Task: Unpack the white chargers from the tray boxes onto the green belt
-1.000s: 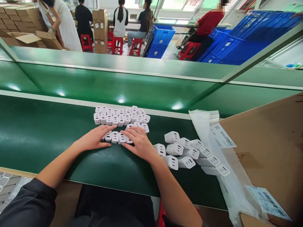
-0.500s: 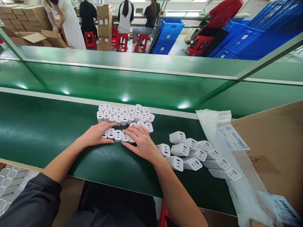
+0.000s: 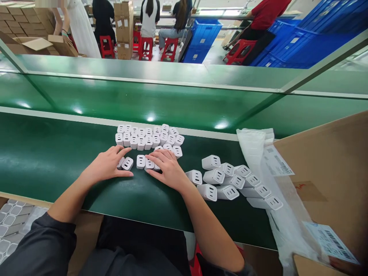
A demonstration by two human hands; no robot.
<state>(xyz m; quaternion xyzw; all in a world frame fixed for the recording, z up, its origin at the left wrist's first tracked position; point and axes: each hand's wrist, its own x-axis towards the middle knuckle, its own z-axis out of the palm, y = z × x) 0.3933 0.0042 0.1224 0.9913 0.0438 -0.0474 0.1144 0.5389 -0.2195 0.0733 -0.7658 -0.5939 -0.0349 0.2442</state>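
Observation:
Small white charger blocks with dark port slots stand in rows on the green work surface [image 3: 120, 195]. My left hand [image 3: 105, 165] has thumb and fingers spread around a pair of chargers, one of them a tilted charger [image 3: 127, 164]; there is space between it and my fingertips. My right hand [image 3: 169, 170] rests with thumb and fingers around the right part of the front row, where a charger [image 3: 149, 164] shows between them. Left of it stands an end charger [image 3: 140, 162]. Behind both hands is a tight block of chargers [image 3: 140, 143].
Loose chargers [image 3: 214, 176] lie at the right. Beyond them are a clear plastic bag [image 3: 258, 153] and a cardboard box [image 3: 324, 153]. A raised green ledge [image 3: 184, 71] runs behind. Lower left, a tray holds more white blocks [image 3: 10, 220]. People sit across the room.
My left hand has moved left and its fingers have spread. The front row has split: a pair at the left now stands apart, one tilted. The view has shifted slightly.

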